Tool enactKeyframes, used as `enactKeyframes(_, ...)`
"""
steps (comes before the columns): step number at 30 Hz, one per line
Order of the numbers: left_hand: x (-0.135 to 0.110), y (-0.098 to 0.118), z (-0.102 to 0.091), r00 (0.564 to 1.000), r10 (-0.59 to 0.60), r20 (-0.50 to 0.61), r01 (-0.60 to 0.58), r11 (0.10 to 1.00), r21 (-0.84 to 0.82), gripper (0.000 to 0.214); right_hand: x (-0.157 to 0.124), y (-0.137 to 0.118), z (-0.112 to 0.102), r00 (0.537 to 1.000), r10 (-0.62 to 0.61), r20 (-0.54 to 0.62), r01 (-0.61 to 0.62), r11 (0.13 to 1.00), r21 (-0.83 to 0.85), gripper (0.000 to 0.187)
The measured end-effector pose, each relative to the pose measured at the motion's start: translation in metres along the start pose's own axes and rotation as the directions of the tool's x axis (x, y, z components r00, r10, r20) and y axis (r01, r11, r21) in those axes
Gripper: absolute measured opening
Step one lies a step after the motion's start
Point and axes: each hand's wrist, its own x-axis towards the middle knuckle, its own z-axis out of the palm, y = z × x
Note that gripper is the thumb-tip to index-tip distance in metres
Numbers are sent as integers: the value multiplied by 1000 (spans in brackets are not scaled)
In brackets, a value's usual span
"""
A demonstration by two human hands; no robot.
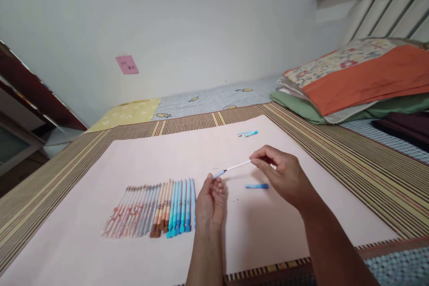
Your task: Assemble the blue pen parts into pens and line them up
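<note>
My left hand (pixel 210 201) pinches the blue tip end of a thin pen piece (pixel 219 173), and my right hand (pixel 283 176) pinches the far end of its white refill (pixel 238 166). Both hands hold it just above a pale pink sheet (pixel 150 161) spread on a striped mat. A row of several pens (pixel 154 210), pink, brown and blue, lies side by side to the left of my left hand. A short blue pen part (pixel 256 186) lies below my right hand. Another blue-and-white pen piece (pixel 248 133) lies farther back on the sheet.
The striped mat (pixel 351 161) covers a bed. Stacked pillows, orange, floral and green (pixel 355 80), sit at the back right against a headboard. A pink note (pixel 127 64) is stuck on the white wall. Dark wooden furniture (pixel 30 94) stands at the left.
</note>
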Motion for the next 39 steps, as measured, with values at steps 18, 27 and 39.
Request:
enactKeyframes(18,-10,-9,-2,903,65,425,-256,876,409,30,6,30,11,972,222,-73,-184,919,350,22)
enactKeyframes(27,-17,-9,-4,762,-283,583,-226,727,649,30,10,23,11,968,251,-17,-222,884,413,22)
enactKeyframes(39,-19,-13,-11,692,-324,645,-56,867,496,28,7,24,22,950,284,131,-309,794,523,26)
